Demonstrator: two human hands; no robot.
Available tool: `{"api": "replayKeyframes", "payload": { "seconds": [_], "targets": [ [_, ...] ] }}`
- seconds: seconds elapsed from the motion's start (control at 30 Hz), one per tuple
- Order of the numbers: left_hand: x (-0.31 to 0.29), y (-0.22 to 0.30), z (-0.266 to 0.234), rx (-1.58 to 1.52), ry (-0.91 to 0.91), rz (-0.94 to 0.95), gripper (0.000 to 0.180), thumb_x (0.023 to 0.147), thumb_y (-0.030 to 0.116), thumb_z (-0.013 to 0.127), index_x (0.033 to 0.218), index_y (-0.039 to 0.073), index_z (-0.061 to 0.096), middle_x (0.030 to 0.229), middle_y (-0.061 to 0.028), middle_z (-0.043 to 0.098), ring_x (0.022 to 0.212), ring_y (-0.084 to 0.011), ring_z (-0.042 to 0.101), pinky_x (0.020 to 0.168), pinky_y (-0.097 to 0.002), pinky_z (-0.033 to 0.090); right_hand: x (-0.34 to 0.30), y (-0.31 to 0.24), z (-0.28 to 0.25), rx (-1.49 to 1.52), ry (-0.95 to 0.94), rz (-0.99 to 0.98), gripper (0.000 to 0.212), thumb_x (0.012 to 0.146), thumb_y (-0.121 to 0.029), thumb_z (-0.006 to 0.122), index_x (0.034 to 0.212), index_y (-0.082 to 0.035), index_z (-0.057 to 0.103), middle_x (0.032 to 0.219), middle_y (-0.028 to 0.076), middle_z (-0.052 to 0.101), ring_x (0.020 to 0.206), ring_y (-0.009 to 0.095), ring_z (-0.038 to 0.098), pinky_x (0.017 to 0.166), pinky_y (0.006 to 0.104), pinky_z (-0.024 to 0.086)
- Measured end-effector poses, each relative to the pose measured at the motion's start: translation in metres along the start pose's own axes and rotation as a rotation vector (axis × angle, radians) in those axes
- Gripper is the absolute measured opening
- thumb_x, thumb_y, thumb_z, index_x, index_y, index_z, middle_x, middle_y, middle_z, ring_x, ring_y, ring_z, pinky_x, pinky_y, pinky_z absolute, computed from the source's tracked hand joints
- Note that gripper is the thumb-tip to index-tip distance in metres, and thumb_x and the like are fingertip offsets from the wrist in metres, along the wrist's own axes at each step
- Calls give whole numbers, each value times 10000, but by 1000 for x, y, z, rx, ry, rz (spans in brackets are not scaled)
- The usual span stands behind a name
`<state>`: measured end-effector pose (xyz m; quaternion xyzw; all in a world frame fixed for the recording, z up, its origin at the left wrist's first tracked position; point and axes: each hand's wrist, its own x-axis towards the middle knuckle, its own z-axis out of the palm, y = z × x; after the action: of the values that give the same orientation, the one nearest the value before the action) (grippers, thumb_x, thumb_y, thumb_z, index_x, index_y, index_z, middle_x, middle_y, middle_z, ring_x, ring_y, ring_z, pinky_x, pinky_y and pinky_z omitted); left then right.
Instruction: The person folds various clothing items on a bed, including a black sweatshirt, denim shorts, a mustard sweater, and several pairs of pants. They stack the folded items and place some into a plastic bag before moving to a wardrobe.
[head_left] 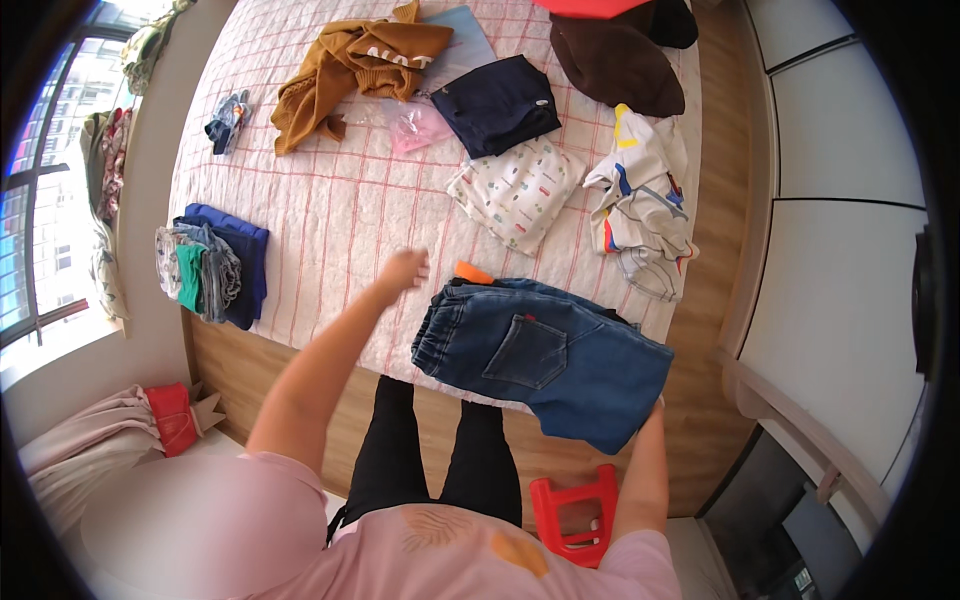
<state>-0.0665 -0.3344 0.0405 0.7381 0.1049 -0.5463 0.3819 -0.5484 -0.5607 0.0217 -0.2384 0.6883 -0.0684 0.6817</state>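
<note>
A pair of blue jeans (600,370) with an elastic waist and a back pocket lies folded lengthwise at the bed's near edge, its leg end hanging past the edge. My right hand (657,408) grips that leg end; most of its fingers are hidden behind the denim. Left of the waistband, my left hand (405,272) hovers over the bedspread, loosely curled with thumb and fingers apart. It is slightly blurred and seems to hold nothing. A small orange piece (474,272) pokes out beyond the waistband.
Folded clothes (210,265) are stacked at the bed's left edge. Farther back lie a brown sweater (350,70), navy garment (500,105), white patterned garment (520,195), crumpled white clothing (640,195) and dark brown garment (620,60). A red plastic stool (545,510) stands by my right forearm.
</note>
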Motion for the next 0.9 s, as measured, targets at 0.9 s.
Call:
{"api": "replayKeyframes", "payload": {
  "seconds": [0.9],
  "targets": [
    [137,221,-221,857,732,630,320,780,270,608,1067,129,591,1050,-88,590,1056,-297,485,893,-437,374,-221,-19,298,-197,-71,-562,171,899,-126,505,847,28,558,856,89,547,770,174,574,746,291,496]
  ]
}}
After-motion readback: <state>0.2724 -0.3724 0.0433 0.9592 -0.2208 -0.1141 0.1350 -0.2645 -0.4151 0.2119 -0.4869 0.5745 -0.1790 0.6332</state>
